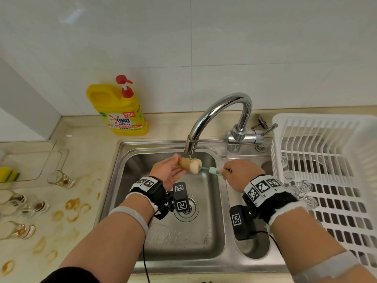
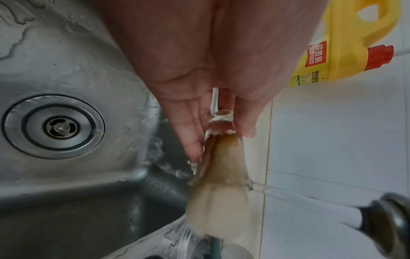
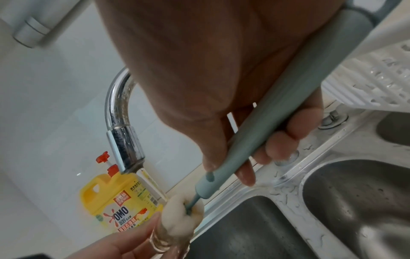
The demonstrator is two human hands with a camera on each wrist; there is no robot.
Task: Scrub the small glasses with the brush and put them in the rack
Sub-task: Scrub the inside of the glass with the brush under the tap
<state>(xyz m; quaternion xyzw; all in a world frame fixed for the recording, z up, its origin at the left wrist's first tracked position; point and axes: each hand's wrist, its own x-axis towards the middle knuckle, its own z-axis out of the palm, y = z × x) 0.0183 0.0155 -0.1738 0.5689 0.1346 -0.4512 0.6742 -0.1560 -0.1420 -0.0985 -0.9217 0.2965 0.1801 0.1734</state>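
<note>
Where counter (image 1: 67, 203) bears brown rings | steel sink (image 1: 163, 144) | white-tiled wall (image 1: 244, 58)

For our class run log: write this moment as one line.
left hand: holds glass | right hand: grips brush, sponge inside | faucet: running

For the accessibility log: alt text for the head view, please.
Over a steel sink, the left hand holds a small glass under the running tap while the right hand pushes a sponge brush into it. Dirty glasses wait left; a white rack stands right.
</note>
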